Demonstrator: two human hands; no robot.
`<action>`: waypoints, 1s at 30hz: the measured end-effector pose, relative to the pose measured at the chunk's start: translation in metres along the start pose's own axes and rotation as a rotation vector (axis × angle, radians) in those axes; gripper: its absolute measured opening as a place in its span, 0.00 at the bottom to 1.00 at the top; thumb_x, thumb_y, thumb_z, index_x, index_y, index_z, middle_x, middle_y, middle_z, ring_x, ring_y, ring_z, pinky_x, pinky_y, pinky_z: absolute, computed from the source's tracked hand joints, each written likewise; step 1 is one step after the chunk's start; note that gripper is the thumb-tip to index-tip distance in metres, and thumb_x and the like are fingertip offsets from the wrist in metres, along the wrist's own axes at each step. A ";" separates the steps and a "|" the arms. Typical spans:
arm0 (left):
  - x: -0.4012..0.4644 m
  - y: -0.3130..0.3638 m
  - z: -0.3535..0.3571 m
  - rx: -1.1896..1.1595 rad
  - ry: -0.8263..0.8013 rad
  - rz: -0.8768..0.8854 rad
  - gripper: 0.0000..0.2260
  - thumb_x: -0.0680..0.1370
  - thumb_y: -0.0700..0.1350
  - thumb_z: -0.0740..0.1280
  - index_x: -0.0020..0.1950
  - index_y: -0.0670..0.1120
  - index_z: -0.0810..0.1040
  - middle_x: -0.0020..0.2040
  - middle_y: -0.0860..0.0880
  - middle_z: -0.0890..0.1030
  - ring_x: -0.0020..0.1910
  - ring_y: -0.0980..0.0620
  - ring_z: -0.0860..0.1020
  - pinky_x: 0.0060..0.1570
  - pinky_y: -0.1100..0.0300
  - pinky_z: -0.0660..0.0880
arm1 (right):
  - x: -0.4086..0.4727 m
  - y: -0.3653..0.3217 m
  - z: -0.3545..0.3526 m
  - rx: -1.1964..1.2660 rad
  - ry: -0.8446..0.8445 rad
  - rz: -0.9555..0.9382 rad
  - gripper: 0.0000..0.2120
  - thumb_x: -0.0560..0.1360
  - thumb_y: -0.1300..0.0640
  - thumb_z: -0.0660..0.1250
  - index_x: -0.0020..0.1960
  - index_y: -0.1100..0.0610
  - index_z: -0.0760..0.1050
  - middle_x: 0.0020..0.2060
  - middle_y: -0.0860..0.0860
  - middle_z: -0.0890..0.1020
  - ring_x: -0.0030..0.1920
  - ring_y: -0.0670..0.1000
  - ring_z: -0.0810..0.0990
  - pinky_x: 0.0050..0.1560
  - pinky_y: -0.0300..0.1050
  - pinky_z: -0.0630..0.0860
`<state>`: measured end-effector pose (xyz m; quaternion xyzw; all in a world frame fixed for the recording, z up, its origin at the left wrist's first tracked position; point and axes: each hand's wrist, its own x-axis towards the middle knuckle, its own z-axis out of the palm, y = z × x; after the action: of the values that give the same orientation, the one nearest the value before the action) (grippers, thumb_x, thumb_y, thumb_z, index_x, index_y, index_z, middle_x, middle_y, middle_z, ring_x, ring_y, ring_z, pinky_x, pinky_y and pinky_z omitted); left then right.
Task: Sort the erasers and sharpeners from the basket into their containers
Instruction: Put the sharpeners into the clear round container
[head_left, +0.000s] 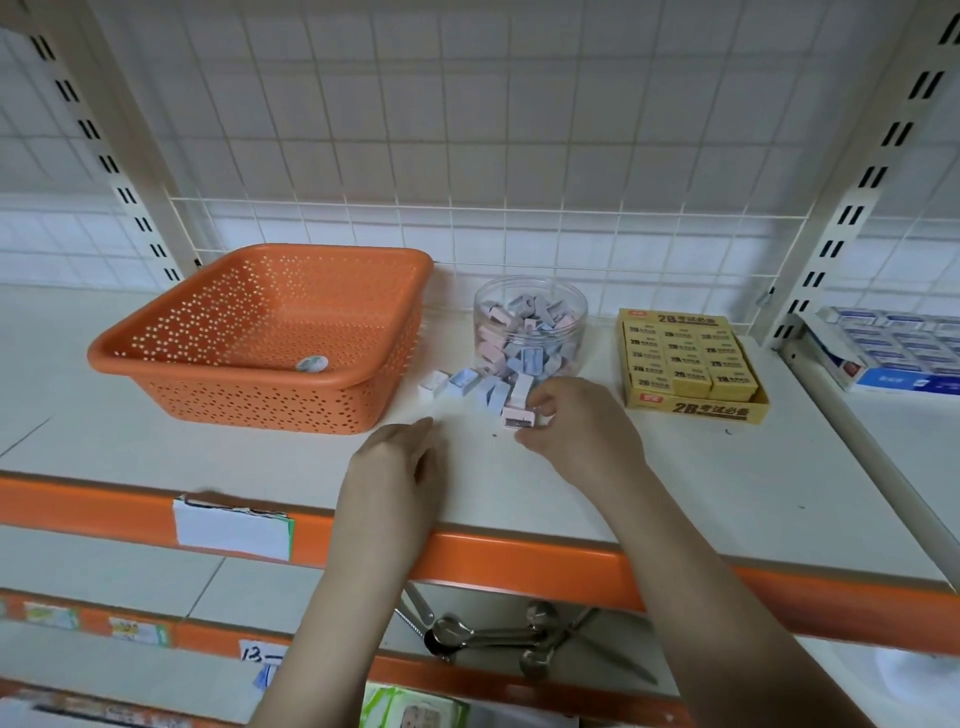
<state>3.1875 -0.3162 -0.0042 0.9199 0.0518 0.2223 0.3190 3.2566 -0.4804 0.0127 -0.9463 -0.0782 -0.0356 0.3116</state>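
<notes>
Sitting at the left of the shelf is an orange basket, with only a small round sticker or tag showing inside near its front wall. Just right of it, a few loose sharpeners lie on the shelf, white, blue and pink, in front of a clear jar filled with more of the same. The left hand hovers low over the shelf edge, fingers relaxed and loosely bent, holding nothing. The right hand is beside it, its grip closed around a pink sharpener, thumb and fingers pinching it at the near end of the loose pile. Farther right stands a yellow box of erasers, packed in rows, apart from the jar. Beyond the upright post, on the next shelf, lies a blue and white carton of small boxes.
</notes>
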 end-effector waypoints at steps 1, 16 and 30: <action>0.000 -0.001 -0.001 0.026 -0.009 -0.010 0.06 0.73 0.37 0.68 0.48 0.38 0.82 0.45 0.40 0.81 0.44 0.41 0.78 0.41 0.61 0.67 | 0.001 -0.001 0.002 -0.013 0.008 -0.003 0.15 0.71 0.54 0.72 0.57 0.53 0.77 0.52 0.50 0.80 0.52 0.51 0.78 0.51 0.46 0.75; 0.080 0.015 0.032 0.386 -0.258 -0.172 0.16 0.79 0.36 0.57 0.67 0.36 0.66 0.64 0.39 0.72 0.61 0.41 0.73 0.56 0.55 0.70 | -0.029 0.018 -0.043 0.065 0.096 0.051 0.09 0.74 0.51 0.68 0.44 0.57 0.82 0.39 0.52 0.83 0.42 0.52 0.80 0.45 0.51 0.78; 0.054 0.025 0.018 0.223 -0.075 -0.001 0.07 0.76 0.40 0.61 0.41 0.40 0.76 0.43 0.37 0.80 0.45 0.38 0.77 0.36 0.58 0.62 | -0.029 0.027 -0.059 0.118 0.178 0.008 0.06 0.74 0.52 0.68 0.45 0.54 0.82 0.37 0.48 0.82 0.40 0.47 0.79 0.43 0.46 0.78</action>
<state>3.2422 -0.3333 0.0187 0.9573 0.0648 0.1806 0.2162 3.2320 -0.5407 0.0406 -0.9196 -0.0484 -0.1138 0.3728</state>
